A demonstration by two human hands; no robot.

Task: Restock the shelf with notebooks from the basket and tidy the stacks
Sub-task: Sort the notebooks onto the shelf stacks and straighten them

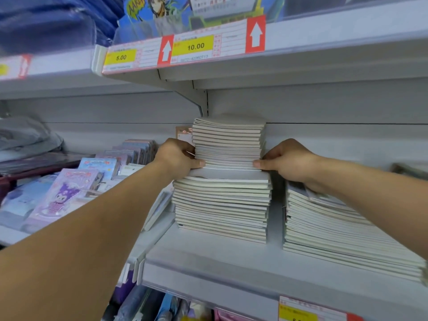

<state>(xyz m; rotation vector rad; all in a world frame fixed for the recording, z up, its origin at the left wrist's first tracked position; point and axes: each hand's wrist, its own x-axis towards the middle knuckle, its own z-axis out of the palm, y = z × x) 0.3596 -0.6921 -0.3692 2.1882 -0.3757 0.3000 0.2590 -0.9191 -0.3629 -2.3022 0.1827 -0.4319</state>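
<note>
Left hand (177, 158) and right hand (286, 159) pinch opposite ends of the upper notebooks (228, 142), apparently resting slightly askew on the lower stack (222, 205).

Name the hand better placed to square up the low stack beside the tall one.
Right. The right hand is directly above the low stack, its forearm already over it. The left hand is on the tall stack's far side.
</note>
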